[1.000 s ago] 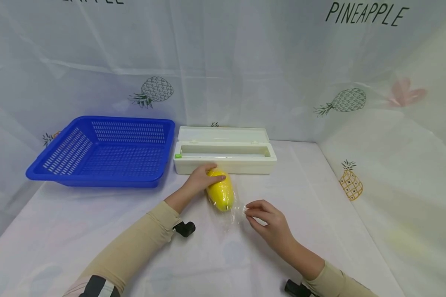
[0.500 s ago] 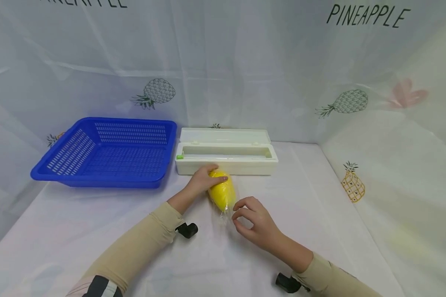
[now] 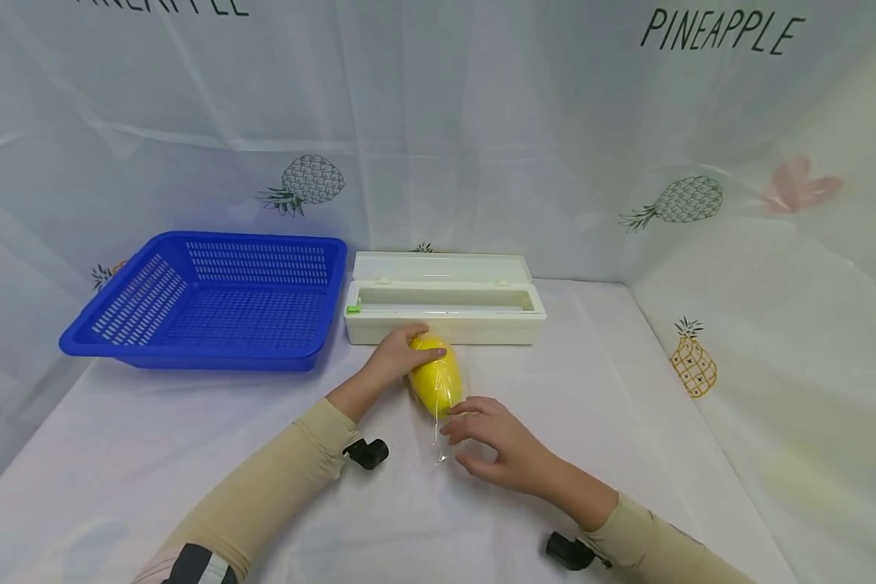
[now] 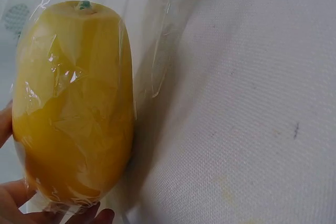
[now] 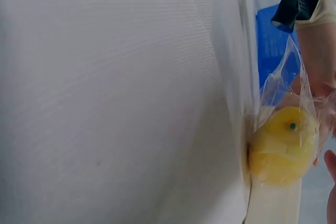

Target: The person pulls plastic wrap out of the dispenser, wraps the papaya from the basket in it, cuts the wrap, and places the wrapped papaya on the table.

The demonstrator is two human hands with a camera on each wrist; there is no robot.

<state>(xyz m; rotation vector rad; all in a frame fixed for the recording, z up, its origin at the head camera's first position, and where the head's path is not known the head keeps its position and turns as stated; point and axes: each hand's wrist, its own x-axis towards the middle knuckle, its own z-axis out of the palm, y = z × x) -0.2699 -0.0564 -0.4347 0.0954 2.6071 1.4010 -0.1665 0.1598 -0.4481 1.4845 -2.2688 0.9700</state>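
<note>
A yellow oval fruit (image 3: 435, 388) with a small green stem spot (image 4: 84, 5) lies on the white tablecloth, wrapped in clear plastic film (image 5: 287, 69). My left hand (image 3: 394, 358) grips its far end, thumb over the top and fingers around the side. At the near end, my right hand (image 3: 498, 444) has its fingers bent and spread from the thumb, fingertips right at the fruit and film. A loose tail of film (image 3: 440, 454) trails toward me beside that hand. In the left wrist view, the wrap looks creased and shiny over the fruit.
Just behind the fruit stands a white film dispenser box (image 3: 441, 328), lid raised, with a green slider (image 3: 354, 309) on its left. Left of it sits a blue plastic basket (image 3: 212, 357). A pineapple-print curtain (image 3: 482, 178) hangs at the back and right.
My right hand has come left to the fruit's near end, and its fingers have parted from the film they held close by. The film now tapers into a tail. My left hand keeps its grip.
</note>
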